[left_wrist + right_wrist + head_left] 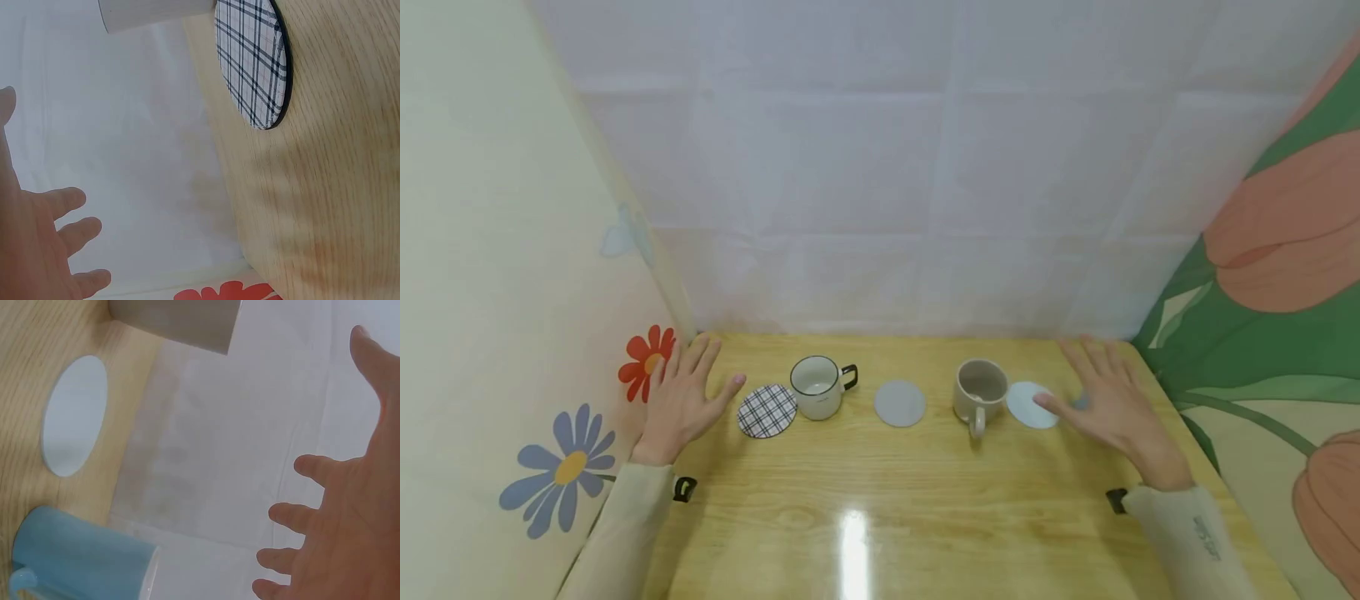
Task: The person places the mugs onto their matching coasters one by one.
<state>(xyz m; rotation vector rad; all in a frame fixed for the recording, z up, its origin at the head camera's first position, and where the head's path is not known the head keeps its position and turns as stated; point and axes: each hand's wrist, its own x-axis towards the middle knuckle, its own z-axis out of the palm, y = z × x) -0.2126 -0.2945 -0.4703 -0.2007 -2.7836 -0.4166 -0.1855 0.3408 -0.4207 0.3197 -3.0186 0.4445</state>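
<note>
My left hand point(681, 410) hovers at the table's left side with fingers spread, holding nothing. Nearest to it lies a round plaid coaster point(767, 411), and just right of that stands a white mug point(817, 398) with a black rim and black handle. A grey round coaster point(900, 403) lies mid-table. Farther right is a beige mug point(979, 392), its handle toward me, beside a pale blue round coaster point(1028, 405). My right hand point(1116, 412), also spread and holding nothing, overlaps that coaster's right side in the head view. A blue mug point(81, 553), mostly hidden behind this hand there, shows in the right wrist view.
The wooden table point(775, 517) meets a white cloth backdrop point(850, 167) at its far edge. A flower-patterned cloth point(467, 333) hangs on the left, a tulip-patterned cloth point(1285, 400) on the right. Both wrists wear a dark strap.
</note>
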